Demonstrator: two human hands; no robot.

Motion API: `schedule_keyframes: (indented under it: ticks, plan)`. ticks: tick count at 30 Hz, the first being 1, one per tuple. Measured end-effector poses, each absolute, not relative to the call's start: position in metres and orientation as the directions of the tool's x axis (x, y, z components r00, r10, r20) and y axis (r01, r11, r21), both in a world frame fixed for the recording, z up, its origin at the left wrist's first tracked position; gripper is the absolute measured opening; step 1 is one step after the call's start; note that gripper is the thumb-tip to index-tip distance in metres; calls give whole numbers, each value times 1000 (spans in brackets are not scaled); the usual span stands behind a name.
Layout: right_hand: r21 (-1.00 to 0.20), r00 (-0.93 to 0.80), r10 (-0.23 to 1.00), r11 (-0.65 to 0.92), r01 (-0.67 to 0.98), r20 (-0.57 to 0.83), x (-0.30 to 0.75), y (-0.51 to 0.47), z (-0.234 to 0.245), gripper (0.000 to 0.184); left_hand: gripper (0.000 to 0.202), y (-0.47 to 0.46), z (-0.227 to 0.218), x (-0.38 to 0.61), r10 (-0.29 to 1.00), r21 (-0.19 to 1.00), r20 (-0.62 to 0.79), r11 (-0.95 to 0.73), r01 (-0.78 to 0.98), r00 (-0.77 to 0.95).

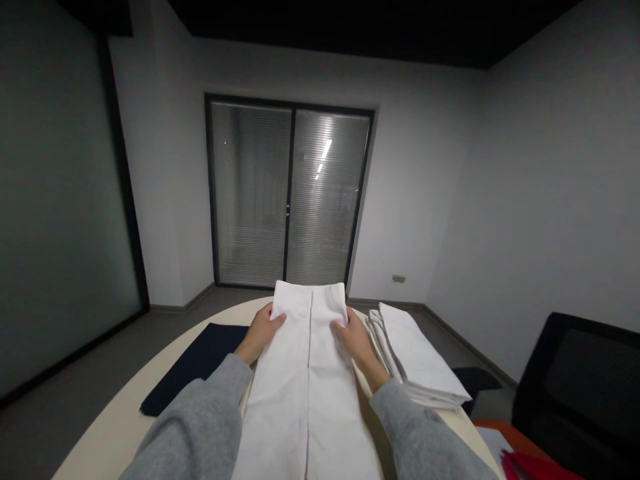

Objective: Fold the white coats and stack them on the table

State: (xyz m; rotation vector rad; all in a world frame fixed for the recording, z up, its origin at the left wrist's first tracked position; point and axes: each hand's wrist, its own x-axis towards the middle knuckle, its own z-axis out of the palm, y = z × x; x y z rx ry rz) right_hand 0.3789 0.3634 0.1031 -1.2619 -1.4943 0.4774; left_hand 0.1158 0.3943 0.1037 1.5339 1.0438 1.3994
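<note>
A long white cloth [307, 393], folded lengthwise with a seam down its middle, lies on the pale rounded table [125, 420] and runs away from me. My left hand [261, 331] grips its left edge near the far end, fingers curled over the fabric. On the opposite edge, at the same height, my right hand [354, 337] closes on the cloth. Both arms wear grey sleeves.
A stack of folded white cloths [417, 360] sits to the right of the hands. A dark navy cloth [200, 363] lies flat on the left. A black chair [580, 393] stands at the right, with red items [530, 463] by the table's corner. Blinds cover glass doors [287, 200] ahead.
</note>
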Motion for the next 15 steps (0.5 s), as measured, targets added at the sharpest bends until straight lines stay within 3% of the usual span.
schedule_keyframes:
  ticks: [9, 15]
  plan:
    - [-844, -36, 897, 427, 323, 440, 389, 284, 153, 39, 54, 316, 157, 98, 892, 905, 392, -417, 79, 224]
    - [-699, -200, 872, 481, 529, 447, 395, 179, 160, 32, 32, 217, 162, 66, 848, 839, 359, -476, 264, 390]
